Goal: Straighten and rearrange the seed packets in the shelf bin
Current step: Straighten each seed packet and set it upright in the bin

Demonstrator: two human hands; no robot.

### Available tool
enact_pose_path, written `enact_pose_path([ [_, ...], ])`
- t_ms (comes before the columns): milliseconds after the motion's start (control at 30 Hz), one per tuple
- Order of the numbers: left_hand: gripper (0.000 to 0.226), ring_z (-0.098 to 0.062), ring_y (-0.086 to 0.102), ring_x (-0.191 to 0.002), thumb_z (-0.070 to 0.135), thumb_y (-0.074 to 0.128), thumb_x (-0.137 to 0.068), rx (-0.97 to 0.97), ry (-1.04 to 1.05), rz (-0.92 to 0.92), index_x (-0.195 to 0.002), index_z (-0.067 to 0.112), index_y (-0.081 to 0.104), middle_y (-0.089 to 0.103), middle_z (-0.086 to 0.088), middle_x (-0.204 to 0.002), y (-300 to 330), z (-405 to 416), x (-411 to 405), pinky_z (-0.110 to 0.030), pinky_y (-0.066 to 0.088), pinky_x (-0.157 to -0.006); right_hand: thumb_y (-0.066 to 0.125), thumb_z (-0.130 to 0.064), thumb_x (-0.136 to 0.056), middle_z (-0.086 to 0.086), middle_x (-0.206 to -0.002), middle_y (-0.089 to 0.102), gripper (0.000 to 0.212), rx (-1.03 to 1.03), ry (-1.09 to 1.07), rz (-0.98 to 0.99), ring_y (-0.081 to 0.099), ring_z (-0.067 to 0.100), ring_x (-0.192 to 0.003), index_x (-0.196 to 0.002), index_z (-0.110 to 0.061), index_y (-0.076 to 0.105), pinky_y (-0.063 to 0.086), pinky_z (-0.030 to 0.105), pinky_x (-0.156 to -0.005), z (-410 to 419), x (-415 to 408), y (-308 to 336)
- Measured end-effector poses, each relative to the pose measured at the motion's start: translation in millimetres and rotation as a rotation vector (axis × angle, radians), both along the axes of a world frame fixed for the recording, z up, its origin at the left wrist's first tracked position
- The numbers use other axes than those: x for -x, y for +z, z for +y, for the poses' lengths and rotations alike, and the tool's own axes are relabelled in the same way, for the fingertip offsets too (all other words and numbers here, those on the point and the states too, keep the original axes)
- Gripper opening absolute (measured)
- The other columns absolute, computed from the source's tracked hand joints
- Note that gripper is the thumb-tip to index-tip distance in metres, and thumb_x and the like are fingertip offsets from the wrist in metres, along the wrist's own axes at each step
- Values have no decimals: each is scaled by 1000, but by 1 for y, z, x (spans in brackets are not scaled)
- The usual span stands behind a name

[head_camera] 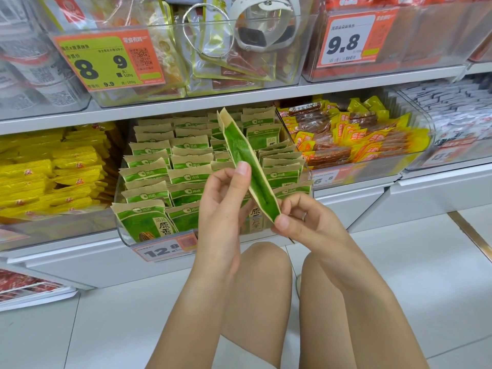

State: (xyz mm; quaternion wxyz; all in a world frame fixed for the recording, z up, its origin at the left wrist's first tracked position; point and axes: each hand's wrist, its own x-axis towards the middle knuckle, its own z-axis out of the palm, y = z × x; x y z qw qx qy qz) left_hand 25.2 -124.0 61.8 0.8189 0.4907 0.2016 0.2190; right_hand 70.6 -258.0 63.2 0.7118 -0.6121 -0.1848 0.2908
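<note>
A clear shelf bin [125, 235] holds several rows of green and kraft-paper seed packets [162, 177], most standing upright. In front of the bin I hold one seed packet [239, 147] edge-on, tilted with its top toward the shelf. My left hand [226, 203] grips its middle, thumb up along the packet's side. My right hand [300, 219] pinches the packet's lower end between thumb and fingers. The held packet hides part of the bin's right rows.
Yellow snack packs [48, 182] fill the bin on the left, red and yellow packs [354, 137] the bin on the right. An upper shelf [239, 94] carries clear bins with price tags [106, 62]. A 12.8 tag [165, 249] sits on the seed bin. My knees are below, over white floor tiles.
</note>
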Motion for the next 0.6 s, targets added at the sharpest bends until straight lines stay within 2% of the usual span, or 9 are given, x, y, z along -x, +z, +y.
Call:
enact_pose_path([
  [67,58,-46,60,-107,52,72,-69,-9,-1,13,-105,8,58,62,-17,-106,0,-1,0,-55,51,-98,63,-15,-73,-15,-73,69,18,7,12,-26,64,-2,-75,-80,-5,49,46,10,-67,-1,0,2],
  [167,55,-30,63,-101,51,72,-72,-26,-6,26,-104,10,58,63,-14,-107,0,-1,0,-51,52,-97,60,-15,-76,-18,-64,64,16,13,37,-66,60,-6,-67,-80,-4,50,41,6,-62,-2,1,6],
  [333,46,-37,63,-106,47,64,-81,-10,-13,49,-107,10,60,65,-16,-109,-1,0,-1,-48,52,-95,57,-20,-80,-18,-59,58,14,37,27,-98,53,-6,-58,-76,-8,54,39,5,-59,-2,0,7],
  [400,45,-34,63,-103,49,63,-80,-11,-21,45,-106,12,60,65,-15,-108,0,-1,0,-45,52,-91,57,-22,-81,-17,-58,56,15,44,23,-110,51,-5,-57,-76,-8,56,38,5,-58,-2,-1,7],
  [500,54,-25,63,-96,57,65,-74,-12,-33,26,-106,13,61,66,-7,-101,1,-2,0,-43,52,-85,58,-23,-81,-15,-60,56,17,47,-2,-122,53,-6,-59,-76,-7,59,37,4,-60,-1,-2,5],
  [600,71,-25,64,-94,61,63,-72,-13,-47,21,-116,5,60,68,-8,-101,2,-2,1,-43,52,-84,60,-25,-80,-10,-64,60,19,50,-22,-125,58,-8,-71,-77,-6,60,40,5,-69,0,-2,3],
])
